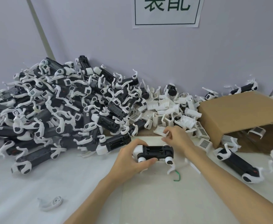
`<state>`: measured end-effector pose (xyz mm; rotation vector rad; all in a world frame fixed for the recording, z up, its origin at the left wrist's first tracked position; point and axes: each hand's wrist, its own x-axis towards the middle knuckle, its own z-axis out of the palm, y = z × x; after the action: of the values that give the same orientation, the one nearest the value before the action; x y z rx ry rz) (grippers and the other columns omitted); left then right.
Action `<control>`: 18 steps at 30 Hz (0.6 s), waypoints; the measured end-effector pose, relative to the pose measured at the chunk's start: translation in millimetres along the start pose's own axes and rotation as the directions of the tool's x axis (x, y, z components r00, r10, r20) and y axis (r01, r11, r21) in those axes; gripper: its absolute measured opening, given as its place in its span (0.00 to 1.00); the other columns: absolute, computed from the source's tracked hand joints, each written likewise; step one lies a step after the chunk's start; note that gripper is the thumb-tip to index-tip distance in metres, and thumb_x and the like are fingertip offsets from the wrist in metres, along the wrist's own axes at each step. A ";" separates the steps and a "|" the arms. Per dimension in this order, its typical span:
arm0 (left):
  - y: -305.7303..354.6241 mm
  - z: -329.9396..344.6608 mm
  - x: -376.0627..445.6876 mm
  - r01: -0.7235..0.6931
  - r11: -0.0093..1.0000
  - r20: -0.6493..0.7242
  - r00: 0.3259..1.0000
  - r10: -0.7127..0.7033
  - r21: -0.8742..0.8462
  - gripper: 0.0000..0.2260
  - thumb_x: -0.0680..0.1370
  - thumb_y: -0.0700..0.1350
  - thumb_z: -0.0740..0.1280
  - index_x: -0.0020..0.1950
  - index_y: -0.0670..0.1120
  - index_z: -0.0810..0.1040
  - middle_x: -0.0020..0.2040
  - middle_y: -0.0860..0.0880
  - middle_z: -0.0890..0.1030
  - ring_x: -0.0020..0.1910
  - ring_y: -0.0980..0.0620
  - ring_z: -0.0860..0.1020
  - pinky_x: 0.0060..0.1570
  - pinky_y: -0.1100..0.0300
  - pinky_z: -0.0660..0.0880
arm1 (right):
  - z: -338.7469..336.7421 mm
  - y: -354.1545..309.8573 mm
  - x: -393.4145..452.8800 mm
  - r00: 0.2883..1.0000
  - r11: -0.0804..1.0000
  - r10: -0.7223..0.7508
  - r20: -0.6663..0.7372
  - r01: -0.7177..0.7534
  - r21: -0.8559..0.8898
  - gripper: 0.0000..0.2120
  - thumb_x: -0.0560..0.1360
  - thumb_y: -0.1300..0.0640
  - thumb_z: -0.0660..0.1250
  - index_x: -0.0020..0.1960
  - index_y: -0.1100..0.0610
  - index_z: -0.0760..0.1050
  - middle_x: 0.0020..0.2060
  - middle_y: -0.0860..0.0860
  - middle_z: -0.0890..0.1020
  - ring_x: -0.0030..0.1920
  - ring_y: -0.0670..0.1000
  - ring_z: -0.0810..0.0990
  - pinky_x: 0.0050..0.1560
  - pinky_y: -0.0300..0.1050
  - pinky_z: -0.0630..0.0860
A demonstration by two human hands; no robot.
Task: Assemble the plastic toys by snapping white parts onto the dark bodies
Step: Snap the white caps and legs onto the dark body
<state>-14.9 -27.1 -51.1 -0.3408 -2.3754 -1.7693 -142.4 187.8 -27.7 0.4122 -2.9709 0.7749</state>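
A dark toy body (155, 152) lay lengthwise left to right at the centre of the work surface, its open battery recess facing up. White rounded joints capped its corners, and a white curved leg (171, 167) hung from its near right corner. A heap of loose white shell parts (169, 109), ribbed and box-like, lay behind it against the wall; one such white part (160, 130) sat at the heap's near edge, just beyond the body. To the left rose a large pile of dark bodies with white legs (59, 107), tangled at all angles. A single white leg piece (51, 203) lay apart, near left.
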 end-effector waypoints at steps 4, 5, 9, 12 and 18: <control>-0.4 0.8 1.4 0.013 1.000 0.002 1.000 -0.013 -0.004 0.20 0.72 0.55 0.83 0.57 0.52 0.78 0.46 0.54 0.83 0.30 0.47 0.80 0.31 0.51 0.81 | -4.1 0.9 -7.7 0.999 0.982 0.021 -0.037 -0.013 0.190 0.08 0.82 0.56 0.70 0.59 0.56 0.79 0.53 0.54 0.80 0.48 0.53 0.82 0.53 0.45 0.77; -0.6 1.1 1.6 0.010 1.000 0.002 1.000 -0.010 -0.003 0.20 0.72 0.54 0.83 0.57 0.52 0.78 0.45 0.54 0.83 0.30 0.47 0.80 0.31 0.51 0.81 | -8.0 0.6 -12.6 0.999 0.941 0.049 -0.016 -0.041 0.335 0.07 0.83 0.56 0.68 0.59 0.56 0.78 0.53 0.55 0.83 0.48 0.54 0.84 0.51 0.44 0.78; -2.0 2.4 2.5 0.003 1.000 -0.010 1.000 -0.003 -0.002 0.20 0.73 0.53 0.82 0.59 0.51 0.78 0.47 0.52 0.84 0.31 0.43 0.82 0.30 0.46 0.83 | -21.5 0.7 -41.8 0.996 0.620 0.094 0.010 -0.066 0.782 0.07 0.82 0.59 0.70 0.59 0.59 0.77 0.51 0.59 0.87 0.50 0.54 0.89 0.55 0.48 0.83; -2.7 3.4 2.4 -0.006 1.000 -0.012 1.000 0.006 -0.003 0.20 0.73 0.53 0.82 0.59 0.50 0.78 0.46 0.51 0.84 0.31 0.43 0.82 0.31 0.44 0.82 | -23.6 1.2 -62.7 0.993 0.404 0.112 -0.024 -0.023 0.914 0.18 0.77 0.57 0.76 0.64 0.58 0.77 0.52 0.58 0.88 0.55 0.53 0.88 0.55 0.46 0.83; -4.7 3.8 2.6 -0.001 1.000 -0.007 1.000 0.000 -0.015 0.21 0.73 0.52 0.82 0.60 0.50 0.77 0.45 0.51 0.83 0.31 0.44 0.81 0.32 0.47 0.81 | -26.0 0.8 -75.5 0.977 -0.047 0.121 0.177 -0.172 0.984 0.17 0.68 0.57 0.77 0.54 0.62 0.81 0.43 0.54 0.83 0.42 0.48 0.83 0.46 0.40 0.80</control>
<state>-18.7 -24.5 -55.9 -0.3370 -2.3586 -1.7861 -70.5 219.5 -13.5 0.0338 -1.6989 2.9330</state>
